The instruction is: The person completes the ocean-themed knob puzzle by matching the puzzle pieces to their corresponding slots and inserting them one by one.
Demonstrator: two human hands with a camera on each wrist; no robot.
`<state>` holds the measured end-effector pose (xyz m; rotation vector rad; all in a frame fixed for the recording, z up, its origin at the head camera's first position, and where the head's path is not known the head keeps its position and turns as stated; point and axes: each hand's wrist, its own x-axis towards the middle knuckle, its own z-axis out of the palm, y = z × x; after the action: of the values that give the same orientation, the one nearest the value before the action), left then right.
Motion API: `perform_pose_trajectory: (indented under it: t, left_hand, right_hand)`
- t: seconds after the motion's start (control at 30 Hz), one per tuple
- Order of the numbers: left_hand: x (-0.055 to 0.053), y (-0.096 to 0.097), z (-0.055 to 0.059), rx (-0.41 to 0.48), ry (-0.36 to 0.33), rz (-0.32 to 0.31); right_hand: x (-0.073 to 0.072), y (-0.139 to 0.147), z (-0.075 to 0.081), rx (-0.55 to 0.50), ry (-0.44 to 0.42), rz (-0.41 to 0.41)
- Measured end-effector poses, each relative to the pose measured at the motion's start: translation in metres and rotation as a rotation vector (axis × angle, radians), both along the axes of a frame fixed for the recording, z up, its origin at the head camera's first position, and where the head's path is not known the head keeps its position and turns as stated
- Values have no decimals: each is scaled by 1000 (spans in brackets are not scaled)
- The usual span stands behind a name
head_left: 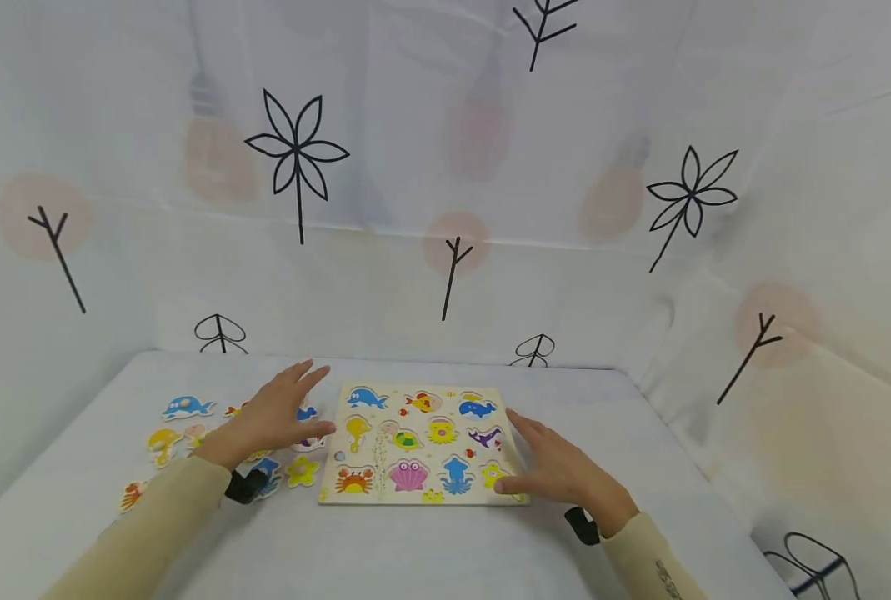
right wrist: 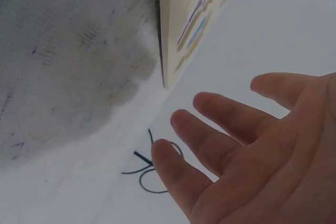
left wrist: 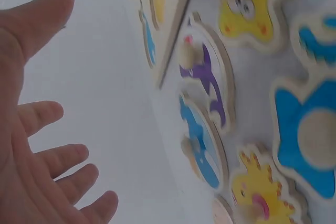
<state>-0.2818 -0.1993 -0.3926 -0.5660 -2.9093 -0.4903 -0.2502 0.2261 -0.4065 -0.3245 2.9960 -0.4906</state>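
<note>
A wooden puzzle board point(head_left: 373, 498) printed with sea animals lies on the white-covered table in the head view. My left hand point(head_left: 268, 415) hovers at its left side, fingers spread, holding nothing. Below that hand are loose knobbed pieces: a yellow starfish piece point(head_left: 302, 472), a blue piece point(head_left: 267, 483) and a purple piece point(left wrist: 207, 77). In the left wrist view a yellow piece point(left wrist: 260, 192) with a pink mouth lies nearby. My right hand point(head_left: 558, 467) is at the board's right edge, fingers extended, its thumb overlapping the lower right corner. Nothing is in its palm in the right wrist view.
More loose pieces lie farther left: a blue dolphin piece point(head_left: 187, 407), a yellow seahorse piece point(head_left: 163, 443) and an orange piece point(head_left: 132, 496). A white cloth point(head_left: 385, 292) with line-drawn plants hangs behind the table point(head_left: 385, 550).
</note>
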Motion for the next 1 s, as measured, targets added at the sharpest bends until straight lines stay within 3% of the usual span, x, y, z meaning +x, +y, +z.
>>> perform_pose_trajectory:
  t: [0.23, 0.4, 0.73, 1.0]
  left_hand:
    - [-12, -17, -4, 44, -131, 17]
    - [-19, -24, -8, 54, -177, 8]
    - [-36, -30, -13, 64, -300, 70]
    - [-40, -35, -18, 82, -356, 76]
  right_hand:
    - [1, 0, -4, -8, -65, -6]
    - [1, -2, -9, -18, -100, 1]
    - [0, 0, -13, -18, -167, -30]
    - [-2, 2, -15, -59, -160, 29]
